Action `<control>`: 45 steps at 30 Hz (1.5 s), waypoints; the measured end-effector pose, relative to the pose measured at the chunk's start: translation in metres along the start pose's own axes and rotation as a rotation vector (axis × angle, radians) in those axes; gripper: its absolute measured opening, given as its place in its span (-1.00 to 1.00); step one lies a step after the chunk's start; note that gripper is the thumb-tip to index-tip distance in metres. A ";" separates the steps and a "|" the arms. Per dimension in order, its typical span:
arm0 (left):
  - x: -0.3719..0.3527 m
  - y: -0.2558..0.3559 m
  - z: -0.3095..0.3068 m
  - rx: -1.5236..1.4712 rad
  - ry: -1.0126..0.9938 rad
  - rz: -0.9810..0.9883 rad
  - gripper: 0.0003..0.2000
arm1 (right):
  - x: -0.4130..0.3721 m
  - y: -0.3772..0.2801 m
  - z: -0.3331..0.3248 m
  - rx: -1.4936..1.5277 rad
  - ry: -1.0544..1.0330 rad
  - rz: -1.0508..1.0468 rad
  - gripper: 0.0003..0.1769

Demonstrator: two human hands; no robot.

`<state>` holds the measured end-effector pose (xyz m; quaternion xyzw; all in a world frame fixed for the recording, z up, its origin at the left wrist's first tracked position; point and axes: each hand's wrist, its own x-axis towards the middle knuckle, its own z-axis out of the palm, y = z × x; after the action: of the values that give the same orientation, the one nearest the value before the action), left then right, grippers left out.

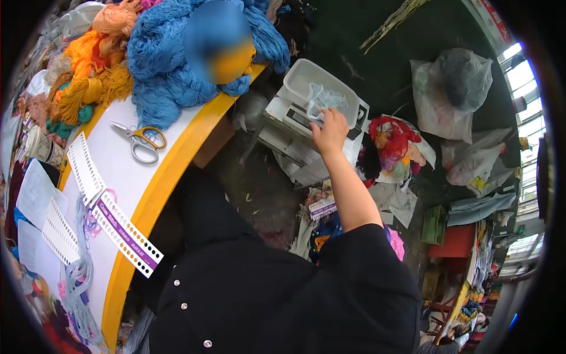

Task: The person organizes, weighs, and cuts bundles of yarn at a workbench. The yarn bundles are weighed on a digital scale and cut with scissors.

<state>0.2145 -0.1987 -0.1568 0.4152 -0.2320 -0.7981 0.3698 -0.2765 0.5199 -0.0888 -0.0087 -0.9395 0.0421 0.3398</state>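
Observation:
My right hand [331,131] reaches out over the near edge of a translucent plastic tray [300,69]. Its fingers are curled onto a loose bundle of pale blue-white yarn [326,99], part of which lies inside the tray. Some strands come out under the fingers and thumb, and the fingertips are partly hidden. Beneath the tray is a weighing scale [299,117] with a dark display strip. My left hand is out of view.
On the yellow-edged table [171,154] lie scissors [141,141], blue yarn [162,65], orange yarn [88,53], a purple-labelled punched card [127,231] and pale grey-blue threads [76,277]. Plastic bags [430,100] and red yarn [392,138] sit to the right.

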 end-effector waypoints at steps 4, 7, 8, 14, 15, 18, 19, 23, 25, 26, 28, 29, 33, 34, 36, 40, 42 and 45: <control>0.002 -0.003 0.003 0.020 -0.012 -0.022 -0.81 | -0.003 0.015 -0.008 0.089 0.019 0.071 -0.43; 0.004 -0.006 0.001 0.026 -0.018 -0.029 -0.81 | -0.004 0.015 -0.012 0.007 -0.022 0.026 -0.43; 0.004 -0.006 0.000 0.025 -0.013 -0.033 -0.81 | -0.005 0.013 -0.013 0.004 -0.026 0.025 -0.43; 0.001 -0.004 -0.007 0.030 -0.015 -0.042 -0.81 | -0.008 0.010 -0.001 -0.081 -0.097 -0.043 -0.43; 0.001 -0.003 -0.007 0.026 -0.013 -0.042 -0.80 | -0.008 0.009 0.001 -0.084 -0.089 -0.051 -0.44; 0.001 -0.001 -0.009 0.024 -0.016 -0.043 -0.80 | -0.008 0.007 0.002 -0.092 -0.090 -0.055 -0.45; -0.001 0.001 -0.010 0.018 -0.021 -0.040 -0.80 | -0.007 0.005 0.003 -0.094 -0.099 -0.053 -0.45; -0.006 0.005 -0.017 0.004 -0.021 -0.034 -0.80 | -0.005 0.005 0.009 -0.087 -0.088 -0.073 -0.46; -0.009 0.009 -0.020 -0.004 -0.028 -0.032 -0.79 | -0.004 0.005 0.012 -0.061 -0.099 -0.073 -0.48; -0.009 0.009 -0.020 -0.011 -0.031 -0.035 -0.79 | -0.004 0.005 0.014 -0.059 -0.099 -0.075 -0.48; -0.012 0.013 -0.024 -0.019 -0.034 -0.032 -0.79 | -0.002 0.002 0.015 -0.065 -0.133 -0.061 -0.48; -0.014 0.015 -0.026 -0.026 -0.037 -0.029 -0.79 | -0.002 0.002 0.015 -0.063 -0.133 -0.065 -0.48; -0.019 0.024 -0.034 -0.055 -0.064 -0.023 -0.79 | 0.001 0.001 0.017 -0.086 -0.175 -0.052 -0.45; -0.020 0.026 -0.036 -0.068 -0.076 -0.027 -0.78 | 0.001 0.001 0.018 -0.108 -0.189 -0.052 -0.44; -0.024 0.033 -0.040 -0.091 -0.110 -0.023 -0.78 | 0.002 0.000 0.022 -0.136 -0.184 -0.055 -0.50; -0.037 0.049 -0.045 -0.173 -0.262 -0.051 -0.78 | 0.009 -0.010 0.023 -0.303 -0.163 -0.144 -0.79; -0.049 0.054 -0.039 -0.236 -0.417 -0.098 -0.77 | 0.019 -0.039 0.013 -0.113 -0.160 -0.128 -0.87; -0.076 0.040 0.018 -0.279 -0.758 -0.233 -0.77 | 0.034 -0.131 -0.041 0.500 -0.368 -0.081 -0.90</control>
<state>0.2445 -0.1630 -0.0823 0.0617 -0.1926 -0.9547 0.2182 -0.2744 0.3939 -0.0247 0.1204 -0.9454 0.2590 0.1572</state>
